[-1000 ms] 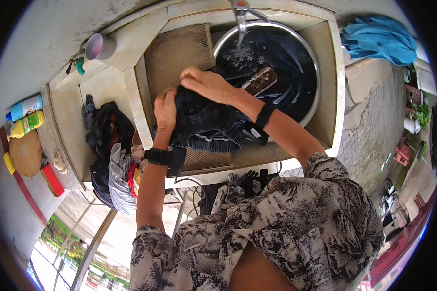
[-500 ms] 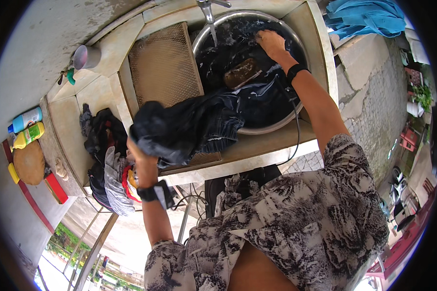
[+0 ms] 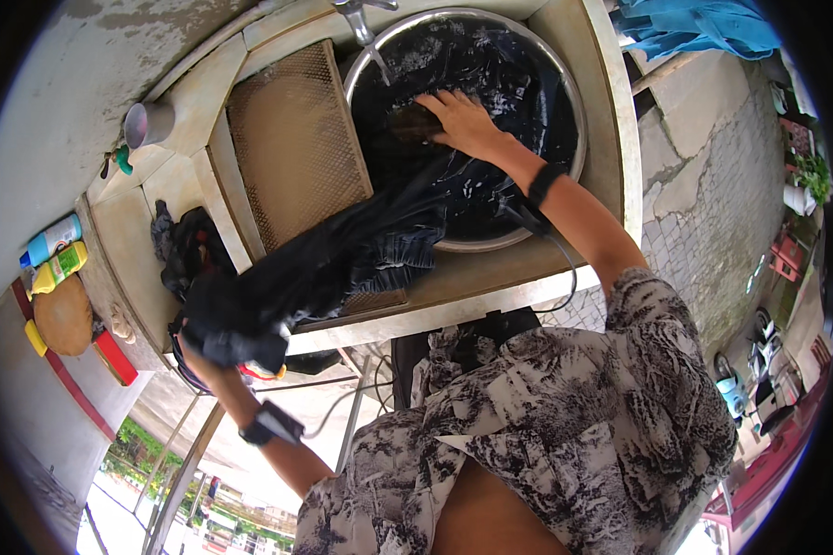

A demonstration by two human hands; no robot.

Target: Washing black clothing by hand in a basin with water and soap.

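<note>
My left hand [image 3: 202,359], partly hidden, grips the bunched end of a black garment [image 3: 305,264] beyond the washboard's left edge. The garment stretches right across the ribbed washboard [image 3: 292,139] toward a round metal basin [image 3: 578,139]; a gathered, elastic-looking part shows near the basin's rim. Over the basin, my right hand [image 3: 467,125] has its fingers spread. Beside its fingertips and thumb is a brown block [image 3: 411,126], blurred; I cannot tell whether they touch. Dark water and soaked dark cloth [image 3: 518,111] fill the basin.
A tap [image 3: 361,28] runs into the basin. More clothes [image 3: 194,250] lie left of the washboard. Farther left are a blue bottle [image 3: 51,240], a yellow bottle [image 3: 60,268] and a round brown board [image 3: 65,317]. A cable [image 3: 569,268] hangs from my right wrist.
My left hand has moved left and toward me, drawing the garment out longer. My right hand has moved left across the basin to the brown block, its fingers now spread.
</note>
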